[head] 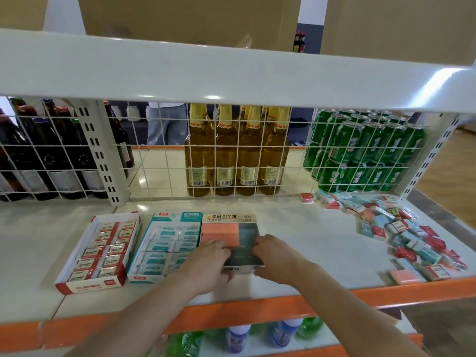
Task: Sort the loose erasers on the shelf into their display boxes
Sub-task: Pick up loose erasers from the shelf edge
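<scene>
Three display boxes stand side by side on the white shelf [296,228]: a red-and-white box [99,251] of erasers at the left, a teal box [167,243] in the middle, and a box [231,235] of pink-and-dark-blue erasers to the right of it. My left hand [206,261] rests on that third box's near left part, fingers over the pink erasers. My right hand [275,258] lies on its near right part, fingers over the dark erasers. A heap of loose erasers [401,233], red, teal and pink, spreads over the shelf's right end.
A wire grid [164,150] backs the shelf, with dark bottles, golden bottles [237,150] and green cans [365,150] behind it. An orange strip [257,310] edges the shelf front. Drink bottles stand on the lower shelf. A white shelf board hangs overhead.
</scene>
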